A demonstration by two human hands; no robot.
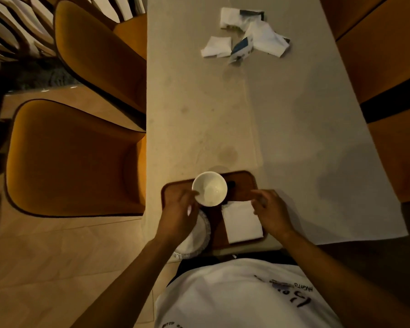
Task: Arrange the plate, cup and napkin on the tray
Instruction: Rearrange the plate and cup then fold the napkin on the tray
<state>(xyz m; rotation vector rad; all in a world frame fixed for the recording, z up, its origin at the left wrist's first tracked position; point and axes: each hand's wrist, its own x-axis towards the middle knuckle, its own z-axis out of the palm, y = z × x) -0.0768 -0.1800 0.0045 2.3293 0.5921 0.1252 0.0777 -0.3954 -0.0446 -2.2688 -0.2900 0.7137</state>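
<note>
A brown wooden tray [243, 179] lies at the near edge of the table. A white cup [210, 188] stands at the tray's far left, and my left hand [179, 213] grips its near-left rim. Beneath that hand a white plate [195, 237] with a scalloped rim sits on the tray's near left, partly hidden by my wrist. A folded white napkin [242, 222] lies flat on the tray's right half. My right hand [270, 210] rests with its fingers curled at the napkin's far right edge.
The long beige table [223, 102] stretches away from me. Crumpled white napkins and torn wrappers [245, 35] lie at its far end. Orange upholstered chairs [76, 157] stand along the left side, and another chair [388, 67] stands on the right.
</note>
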